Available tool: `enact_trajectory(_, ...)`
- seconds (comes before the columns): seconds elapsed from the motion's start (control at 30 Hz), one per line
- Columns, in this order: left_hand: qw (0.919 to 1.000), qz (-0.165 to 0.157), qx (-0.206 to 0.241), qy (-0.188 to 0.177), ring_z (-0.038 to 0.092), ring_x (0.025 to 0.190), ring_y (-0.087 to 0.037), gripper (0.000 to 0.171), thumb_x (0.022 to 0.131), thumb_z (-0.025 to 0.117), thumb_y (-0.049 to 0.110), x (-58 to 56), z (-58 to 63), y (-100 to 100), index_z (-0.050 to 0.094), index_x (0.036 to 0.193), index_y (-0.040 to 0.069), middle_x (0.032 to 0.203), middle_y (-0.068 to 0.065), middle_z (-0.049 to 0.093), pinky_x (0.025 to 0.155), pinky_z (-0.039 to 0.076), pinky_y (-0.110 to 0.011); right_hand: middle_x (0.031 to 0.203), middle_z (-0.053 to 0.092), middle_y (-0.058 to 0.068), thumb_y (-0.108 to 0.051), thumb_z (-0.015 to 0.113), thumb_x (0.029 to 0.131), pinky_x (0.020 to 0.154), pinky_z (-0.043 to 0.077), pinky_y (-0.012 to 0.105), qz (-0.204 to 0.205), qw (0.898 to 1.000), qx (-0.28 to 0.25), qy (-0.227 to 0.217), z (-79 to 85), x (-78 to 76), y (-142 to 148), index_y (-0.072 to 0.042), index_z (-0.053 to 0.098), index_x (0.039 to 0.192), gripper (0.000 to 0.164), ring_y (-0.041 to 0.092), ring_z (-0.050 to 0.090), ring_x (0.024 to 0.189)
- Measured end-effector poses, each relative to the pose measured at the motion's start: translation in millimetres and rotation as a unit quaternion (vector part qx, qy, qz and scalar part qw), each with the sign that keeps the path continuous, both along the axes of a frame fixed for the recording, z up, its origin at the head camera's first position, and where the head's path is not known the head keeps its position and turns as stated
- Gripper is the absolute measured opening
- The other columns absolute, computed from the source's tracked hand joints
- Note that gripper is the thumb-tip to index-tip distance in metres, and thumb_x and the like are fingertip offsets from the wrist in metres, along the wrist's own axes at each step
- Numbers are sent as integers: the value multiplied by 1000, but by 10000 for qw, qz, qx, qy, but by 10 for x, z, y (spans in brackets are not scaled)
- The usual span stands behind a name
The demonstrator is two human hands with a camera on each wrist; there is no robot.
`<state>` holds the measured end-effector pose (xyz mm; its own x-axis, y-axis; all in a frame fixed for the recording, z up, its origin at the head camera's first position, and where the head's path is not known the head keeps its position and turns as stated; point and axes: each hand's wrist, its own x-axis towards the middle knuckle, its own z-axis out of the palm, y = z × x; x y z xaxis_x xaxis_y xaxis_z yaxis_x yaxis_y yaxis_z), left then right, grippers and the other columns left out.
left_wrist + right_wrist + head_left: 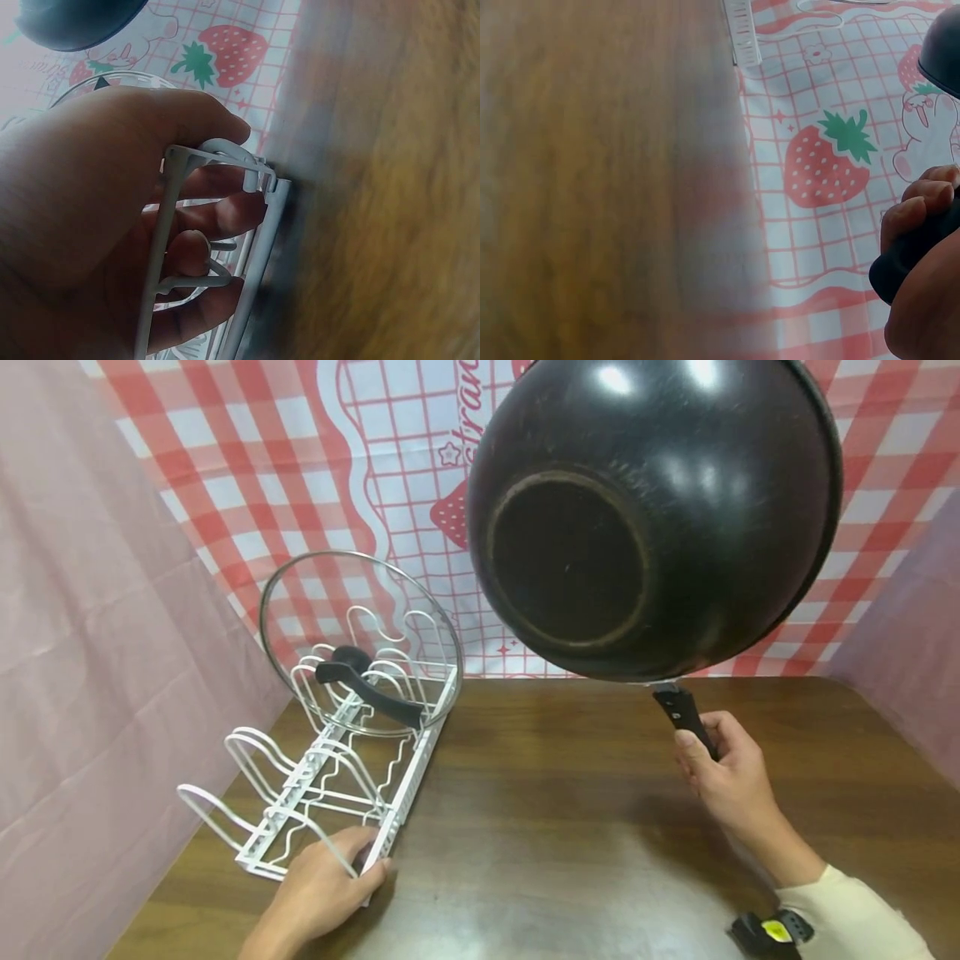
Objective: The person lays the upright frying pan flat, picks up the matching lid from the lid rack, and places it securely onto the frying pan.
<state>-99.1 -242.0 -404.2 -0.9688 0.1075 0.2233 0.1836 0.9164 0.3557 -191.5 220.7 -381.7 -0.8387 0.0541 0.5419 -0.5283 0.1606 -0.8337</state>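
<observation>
A large black wok (pixel 660 527) is held up at the right, its round base facing me. My right hand (pixel 731 768) grips its black handle (pixel 684 714); the right wrist view shows fingers (pixel 922 202) curled round that handle. At the left a white wire pan rack (pixel 408 785) stands on the table. My left hand (pixel 322 877) holds the rack's near right corner, thumb on the outer rail. In the left wrist view its fingers (pixel 217 217) curl through the frame. A glass lid (pixel 360 577) with a black handle (pixel 375 693) stands upright in the rack's far part.
The brown wooden table (pixel 525 827) runs back to a red-and-white checked cloth (pixel 262 468) with strawberry prints. A pink cloth (pixel 112 610) hangs at the left and another pink cloth (pixel 907 618) at the right. The rack's near dividers (pixel 255 760) hold nothing.
</observation>
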Motion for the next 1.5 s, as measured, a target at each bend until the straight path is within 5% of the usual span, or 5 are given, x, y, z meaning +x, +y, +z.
enact_trajectory(0.2,10000,15,43,-70,60,79,-6,25,81,80,35,19,-8,-13,72,104,28,98,16,67,76,51,-36,63,53,5,4,59,97,35,36,27,-123,9998,-95,-107,-6,4,10,0,50,98,10,11,47,45)
enact_trajectory(0.37,10000,12,51,-58,59,77,-4,24,81,80,36,18,-9,-18,71,103,30,96,18,65,74,51,-35,63,53,5,3,62,96,37,39,25,-603,9979,70,-244,14,9,21,1,50,98,12,11,47,46)
enact_trajectory(0.67,10000,-9,-32,24,61,79,-7,25,81,80,35,-11,-12,-18,72,104,28,97,16,67,76,51,-37,63,56,1,7,66,91,45,42,20,-1137,9911,691,99,73,-1,46,5,52,99,15,8,50,52)
enact_trajectory(1.5,9999,-47,-49,79,62,80,-8,24,81,80,33,-9,-12,-13,72,103,27,97,14,67,76,52,-36,62,56,-4,-9,78,87,45,33,27,-1528,9767,1494,-198,111,13,211,-3,55,99,26,8,44,52)
